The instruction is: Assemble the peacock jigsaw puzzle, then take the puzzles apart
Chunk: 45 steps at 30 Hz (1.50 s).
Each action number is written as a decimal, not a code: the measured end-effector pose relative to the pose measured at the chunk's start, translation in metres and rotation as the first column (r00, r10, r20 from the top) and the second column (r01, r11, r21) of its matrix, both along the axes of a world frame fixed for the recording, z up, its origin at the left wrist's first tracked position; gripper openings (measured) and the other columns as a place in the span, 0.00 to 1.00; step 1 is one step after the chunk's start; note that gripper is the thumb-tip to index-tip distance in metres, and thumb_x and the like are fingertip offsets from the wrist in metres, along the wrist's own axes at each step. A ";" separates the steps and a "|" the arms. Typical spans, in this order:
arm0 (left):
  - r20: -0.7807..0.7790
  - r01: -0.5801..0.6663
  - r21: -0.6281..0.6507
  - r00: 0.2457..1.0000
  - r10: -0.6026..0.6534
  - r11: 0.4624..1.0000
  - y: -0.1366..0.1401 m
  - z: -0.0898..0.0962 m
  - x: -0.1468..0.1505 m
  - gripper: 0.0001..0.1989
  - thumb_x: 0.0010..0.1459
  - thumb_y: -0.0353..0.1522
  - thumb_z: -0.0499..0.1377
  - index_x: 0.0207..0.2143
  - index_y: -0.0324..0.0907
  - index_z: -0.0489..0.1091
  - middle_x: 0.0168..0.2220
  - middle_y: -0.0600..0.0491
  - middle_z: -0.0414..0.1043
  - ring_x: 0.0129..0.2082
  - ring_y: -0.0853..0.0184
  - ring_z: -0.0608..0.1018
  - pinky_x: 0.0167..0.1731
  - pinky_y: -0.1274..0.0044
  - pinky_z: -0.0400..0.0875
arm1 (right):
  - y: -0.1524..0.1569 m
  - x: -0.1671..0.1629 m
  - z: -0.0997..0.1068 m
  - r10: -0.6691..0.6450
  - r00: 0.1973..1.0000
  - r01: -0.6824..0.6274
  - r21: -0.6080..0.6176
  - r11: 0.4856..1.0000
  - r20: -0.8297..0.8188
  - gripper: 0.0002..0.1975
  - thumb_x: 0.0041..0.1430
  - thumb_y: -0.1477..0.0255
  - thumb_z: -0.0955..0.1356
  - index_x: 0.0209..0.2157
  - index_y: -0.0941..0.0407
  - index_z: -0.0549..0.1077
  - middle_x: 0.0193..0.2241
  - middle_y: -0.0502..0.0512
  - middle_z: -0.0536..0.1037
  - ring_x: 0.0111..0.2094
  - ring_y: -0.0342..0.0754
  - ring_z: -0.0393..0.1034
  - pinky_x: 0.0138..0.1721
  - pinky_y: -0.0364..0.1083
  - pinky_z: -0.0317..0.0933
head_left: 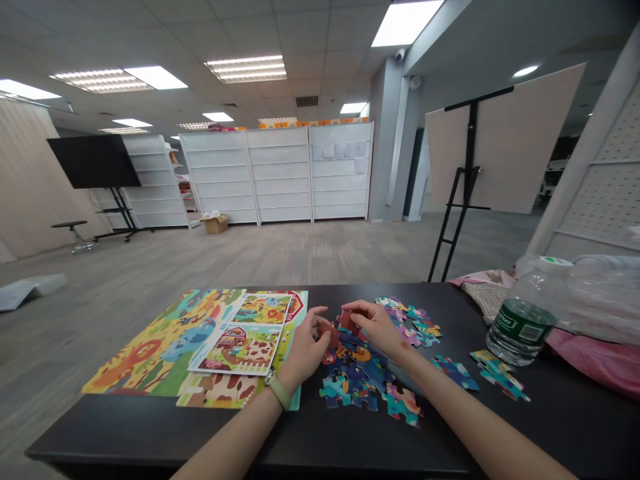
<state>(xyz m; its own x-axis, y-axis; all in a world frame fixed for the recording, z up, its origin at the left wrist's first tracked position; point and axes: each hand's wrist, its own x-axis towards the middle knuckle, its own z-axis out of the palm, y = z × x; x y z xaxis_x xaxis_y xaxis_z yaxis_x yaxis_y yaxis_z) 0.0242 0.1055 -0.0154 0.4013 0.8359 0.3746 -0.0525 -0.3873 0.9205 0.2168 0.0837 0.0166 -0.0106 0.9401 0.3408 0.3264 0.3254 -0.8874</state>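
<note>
Over a heap of dark blue jigsaw puzzle pieces [367, 367], my two hands are close together. My left hand [309, 343], with a pale watch band at the wrist, pinches a puzzle piece whose reddish-brown side [329, 333] faces me. Between the fingers and thumb of my right hand [375, 325] is another puzzle piece [346, 320], also showing a reddish-brown side. Left of the heap lie picture cards [245, 347] with a farm and a lion, on top of colourful animal puzzle sheets [150, 353]. More loose pieces [417, 327] are spread beyond my right hand.
Farther right on the black table [150, 423] lie small groups of pieces [500, 373]. A water bottle [525, 313] stands by a pink cloth bag [590, 360] at the right. Past the table are an easel board [505, 143], white shelves [277, 177] and a screen on a stand [95, 162].
</note>
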 end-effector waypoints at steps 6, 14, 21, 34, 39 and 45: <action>0.024 -0.074 -0.010 0.997 0.075 0.997 0.007 -0.007 -0.001 0.20 0.57 0.27 0.55 0.53 0.42 0.62 0.36 0.54 0.72 0.31 0.68 0.79 0.33 0.76 0.75 | -0.001 -0.003 0.001 0.008 0.998 -0.007 -0.018 1.000 0.062 0.12 0.51 0.72 0.66 0.35 0.56 0.81 0.30 0.54 0.82 0.30 0.48 0.73 0.34 0.46 0.66; 0.064 -0.093 -0.116 0.993 0.101 0.989 0.009 -0.009 -0.002 0.21 0.56 0.31 0.59 0.53 0.44 0.63 0.39 0.53 0.68 0.31 0.69 0.77 0.20 0.84 0.72 | 0.001 -0.004 -0.004 0.015 1.000 -0.015 -0.061 0.998 -0.007 0.16 0.52 0.70 0.66 0.41 0.58 0.79 0.22 0.49 0.75 0.21 0.43 0.67 0.25 0.43 0.61; 0.121 -0.083 -0.228 0.986 0.112 0.970 0.007 -0.001 -0.003 0.21 0.52 0.34 0.63 0.49 0.42 0.66 0.40 0.51 0.68 0.35 0.64 0.78 0.21 0.78 0.78 | 0.004 -0.002 -0.009 -0.012 0.991 -0.001 -0.091 0.996 -0.135 0.13 0.51 0.66 0.68 0.39 0.55 0.74 0.24 0.46 0.72 0.21 0.43 0.68 0.22 0.43 0.59; 0.106 -0.085 -0.099 0.990 0.095 0.991 0.013 -0.011 -0.003 0.21 0.54 0.29 0.60 0.51 0.42 0.66 0.35 0.55 0.66 0.27 0.71 0.72 0.16 0.85 0.68 | 0.000 -0.008 -0.005 0.020 0.971 -0.047 -0.107 0.993 -0.239 0.16 0.48 0.63 0.73 0.37 0.53 0.68 0.26 0.44 0.68 0.23 0.43 0.70 0.25 0.44 0.67; 0.111 -0.079 -0.115 0.990 0.092 0.990 0.012 -0.008 -0.003 0.20 0.53 0.29 0.61 0.50 0.42 0.67 0.33 0.56 0.65 0.26 0.72 0.71 0.16 0.85 0.67 | 0.000 -0.007 -0.004 0.015 0.972 -0.043 -0.113 0.993 -0.233 0.16 0.48 0.62 0.73 0.37 0.53 0.69 0.26 0.44 0.69 0.24 0.44 0.70 0.26 0.44 0.66; 0.268 -0.043 -0.349 0.953 0.144 0.936 0.009 0.003 -0.004 0.19 0.50 0.36 0.67 0.44 0.41 0.68 0.36 0.52 0.71 0.35 0.64 0.77 0.24 0.75 0.78 | 0.004 -0.004 -0.008 0.018 0.972 -0.044 -0.106 0.993 -0.235 0.17 0.47 0.60 0.74 0.33 0.52 0.66 0.25 0.45 0.71 0.24 0.44 0.69 0.28 0.45 0.65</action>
<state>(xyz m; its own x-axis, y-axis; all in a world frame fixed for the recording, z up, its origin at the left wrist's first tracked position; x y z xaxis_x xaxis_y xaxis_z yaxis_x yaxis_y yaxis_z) 0.0200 0.1142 -0.0126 0.2336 0.9603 0.1523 -0.3100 -0.0749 0.9478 0.2130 0.0874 0.0084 0.0275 0.9724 0.2319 0.0972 0.2283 -0.9687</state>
